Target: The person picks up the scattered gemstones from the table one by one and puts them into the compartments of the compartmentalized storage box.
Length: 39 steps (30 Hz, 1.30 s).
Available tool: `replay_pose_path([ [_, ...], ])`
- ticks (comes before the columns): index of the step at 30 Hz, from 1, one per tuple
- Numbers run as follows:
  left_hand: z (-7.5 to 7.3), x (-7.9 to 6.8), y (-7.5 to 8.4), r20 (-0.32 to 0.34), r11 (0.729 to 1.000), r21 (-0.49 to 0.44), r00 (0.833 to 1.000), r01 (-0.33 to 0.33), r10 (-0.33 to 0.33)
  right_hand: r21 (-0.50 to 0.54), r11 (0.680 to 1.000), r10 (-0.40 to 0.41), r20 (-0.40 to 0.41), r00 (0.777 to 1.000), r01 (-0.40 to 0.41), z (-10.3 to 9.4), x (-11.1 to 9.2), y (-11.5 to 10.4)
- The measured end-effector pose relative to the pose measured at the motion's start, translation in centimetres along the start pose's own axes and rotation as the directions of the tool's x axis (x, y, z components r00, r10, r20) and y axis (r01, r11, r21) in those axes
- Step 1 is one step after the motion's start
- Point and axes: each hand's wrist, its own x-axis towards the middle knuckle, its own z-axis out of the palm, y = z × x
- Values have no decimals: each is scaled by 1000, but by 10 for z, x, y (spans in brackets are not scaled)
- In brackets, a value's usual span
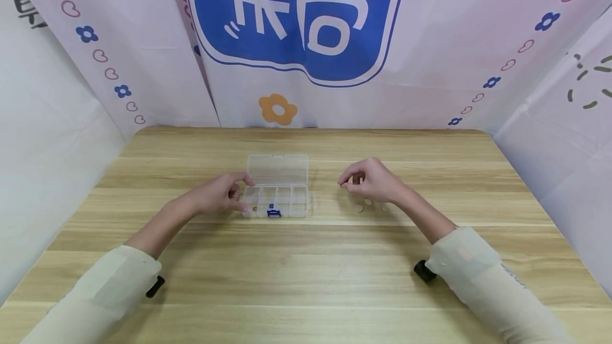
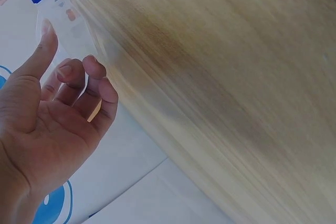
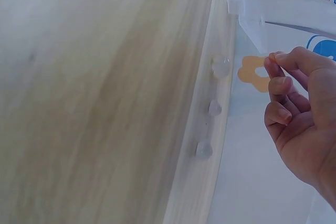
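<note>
A clear plastic compartment box [image 1: 298, 209] lies on the table with its lid [image 1: 278, 169] raised at the back. My left hand [image 1: 221, 194] holds its left end, index finger at the back corner and thumb at the front. Inside the box are a small blue piece [image 1: 271, 206] and a reddish piece [image 1: 255, 208]; a blue latch [image 1: 274, 213] sits on its front edge. To the right of the box, above the table, my right hand [image 1: 375, 179] pinches a tiny orange-brown piece [image 3: 272, 56] between thumb and index finger, mostly hidden by the fingertips.
Below my right hand, three small whitish, translucent pieces [image 3: 203, 149] lie on the wooden table [image 1: 282, 280]. A white printed cloth [image 1: 430, 68] hangs behind the table, with more cloth at both sides.
</note>
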Motion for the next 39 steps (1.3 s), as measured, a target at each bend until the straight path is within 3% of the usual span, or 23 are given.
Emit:
replay_pose_path([
  [39,0,-1,0,-7,1000,4,1000,0,0,123,990,-78,15,997,76,25,31,-14],
])
